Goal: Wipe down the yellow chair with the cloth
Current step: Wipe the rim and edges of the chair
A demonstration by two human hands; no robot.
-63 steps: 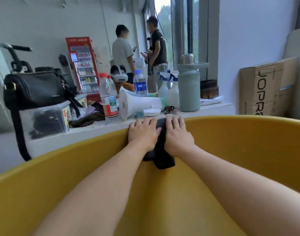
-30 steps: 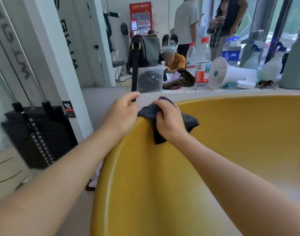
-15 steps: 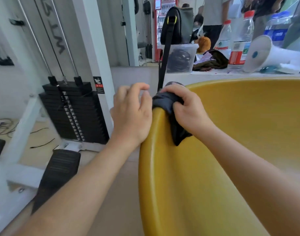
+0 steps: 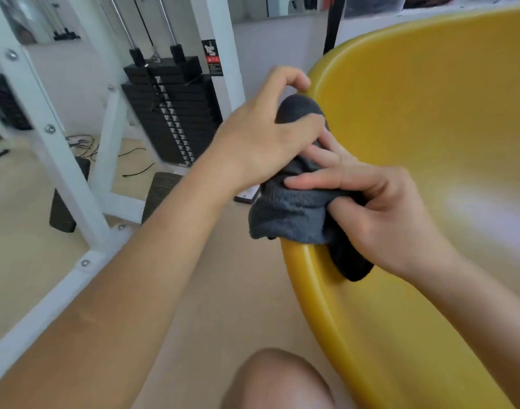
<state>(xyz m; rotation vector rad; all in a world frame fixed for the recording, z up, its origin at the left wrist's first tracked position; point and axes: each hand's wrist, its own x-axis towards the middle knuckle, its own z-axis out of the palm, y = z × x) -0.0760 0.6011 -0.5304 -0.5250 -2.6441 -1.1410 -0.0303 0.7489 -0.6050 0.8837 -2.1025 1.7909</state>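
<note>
Two bare hands hold a dark grey cloth [image 4: 288,214] bunched over the curved edge of a yellow chair [image 4: 430,113]. The left hand [image 4: 270,134] reaches in from the lower left. Its fingers are curled round the top of the cloth, and one fingertip touches the chair's edge just above it. The right hand [image 4: 379,214] comes in from the lower right, just below and touching the left. Its fingers and thumb are closed on a fold of the cloth, pinching it against the edge. Part of the cloth hangs over the outside of the chair, and a darker end lies inside the shell beneath the right hand.

The chair is a smooth, glossy yellow shell that fills the right side of the view, with its edge running from the top centre down to the bottom right. A bare knee [image 4: 279,382] shows at the bottom centre, just beside the chair. The floor [image 4: 238,290] under the arms is pale wood. To the left stands a white gym machine frame [image 4: 76,184] with a black weight stack [image 4: 173,113] behind the left hand. Thin black cables [image 4: 84,143] lie on the floor near its base.
</note>
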